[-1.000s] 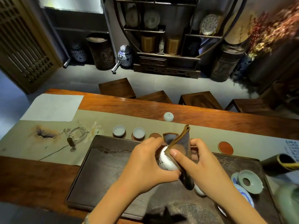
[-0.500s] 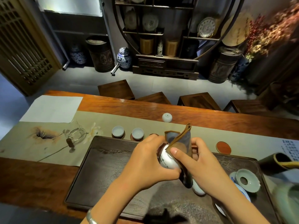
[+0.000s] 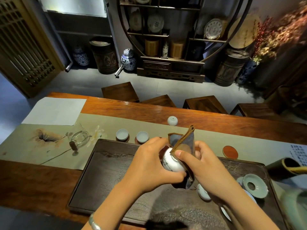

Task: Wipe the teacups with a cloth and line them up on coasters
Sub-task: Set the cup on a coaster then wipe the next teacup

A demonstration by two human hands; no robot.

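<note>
Dark stone tray (image 3: 106, 176) under us, two cups (image 3: 122, 134) on coasters at eleven o'clock, red coaster (image 3: 230, 152) at two; our left hand (image 3: 149, 165) grips the white teacup (image 3: 172, 163), right hand (image 3: 211, 170) pinches the brown cloth (image 3: 184, 143) against it, hiding its mouth

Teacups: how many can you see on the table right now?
4, perhaps more hidden: two on coasters, one being wiped in the left hand, one on the tray under the right hand.
</note>
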